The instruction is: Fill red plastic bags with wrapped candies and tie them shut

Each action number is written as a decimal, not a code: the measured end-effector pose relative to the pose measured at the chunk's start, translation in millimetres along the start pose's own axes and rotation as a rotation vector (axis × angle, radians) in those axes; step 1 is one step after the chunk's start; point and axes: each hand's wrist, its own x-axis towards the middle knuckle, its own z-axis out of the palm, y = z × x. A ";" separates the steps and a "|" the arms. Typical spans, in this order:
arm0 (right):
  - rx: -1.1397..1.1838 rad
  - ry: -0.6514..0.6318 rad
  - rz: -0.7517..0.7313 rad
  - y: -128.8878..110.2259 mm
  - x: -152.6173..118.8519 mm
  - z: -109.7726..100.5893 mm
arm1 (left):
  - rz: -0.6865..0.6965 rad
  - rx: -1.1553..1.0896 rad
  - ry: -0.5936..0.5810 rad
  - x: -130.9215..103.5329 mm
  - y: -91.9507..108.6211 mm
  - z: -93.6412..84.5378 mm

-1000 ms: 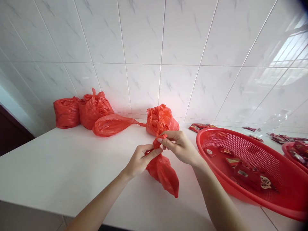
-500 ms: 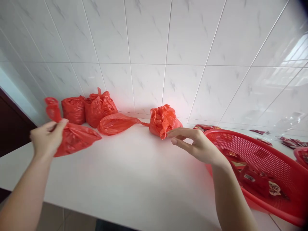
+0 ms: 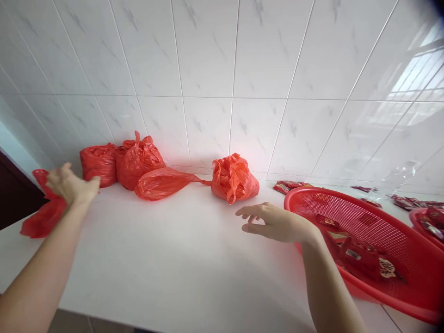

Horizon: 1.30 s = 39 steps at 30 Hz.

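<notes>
My left hand is at the far left with its fingers apart, just beside a loose red plastic bag on the white table. My right hand hovers over the table, fingers apart and holding nothing. Just beyond its fingertips sits a filled red bag. Against the wall at the left stand two more full red bags, one beside the other. A flattened red bag lies between them and the bag near my right hand.
A large red mesh basket with red packets inside stands at the right. Small red packets lie behind it, near a clear plastic bottle. A second red basket shows at the right edge. White tiles rise behind the table.
My left hand has moved left and opened, letting go of the red bag, which now rests at the table's left end. My right hand has drawn slightly back from the filled bag.
</notes>
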 end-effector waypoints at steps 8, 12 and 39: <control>-0.075 -0.040 0.113 -2.0 7.2 5.1 | 0.552 -0.632 -0.573 -87.9 231.0 44.3; -0.109 -0.030 0.119 -2.6 6.7 5.9 | 0.610 -0.559 -0.846 -143.7 312.6 74.8; 0.361 0.907 -0.022 9.1 28.5 -2.2 | -0.092 -1.481 -1.003 -142.2 283.4 -28.9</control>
